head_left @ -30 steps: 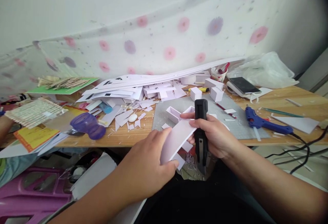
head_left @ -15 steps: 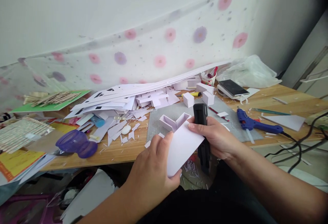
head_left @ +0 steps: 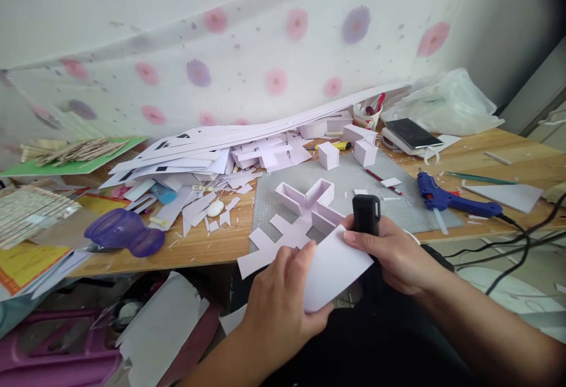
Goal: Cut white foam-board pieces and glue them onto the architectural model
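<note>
**A Very Full Table point(head_left: 198, 251)**

The biggest thing is a see-through sheet with pink and purple flowers point(head_left: 247, 86) on the wall at the back. In front of it is the wooden table, and low on the left, below the table, is a pink plastic seat point(head_left: 71, 363).

On the table lies a gray mat point(head_left: 411, 216). A big heap of white sheets point(head_left: 190, 151) leans near the wall, and a clear plastic bag point(head_left: 451, 104) sits in the far right corner.

The left hand point(head_left: 283, 295) pinches a white board point(head_left: 333, 275) by its left side, with the thumb low and the fingers higher up. The right hand point(head_left: 393, 254) presses its thumb on the top right edge of the same board. That hand is also curled around a black cutter point(head_left: 367, 215), which stands up straight; its low end is hard to see against dark clothes. The board is in front of the mat, between the two hands.

Just past the board, a white folded shape point(head_left: 289, 233) lies mostly on the mat. Some of its arms stand up like little boxes, and others are flat.

To the right lies a blue glue gun point(head_left: 464, 203). To the left is a purple jar point(head_left: 124, 233), tipped on its side. A black phone point(head_left: 413, 133) lies near the bag, beside a cup point(head_left: 367, 118) with red things in it. Two small white boxes point(head_left: 329, 156) sit at the back of the mat. A thin red pencil point(head_left: 384, 181) is near them. Smallest are the white scraps point(head_left: 198, 213) by the heap.
</note>
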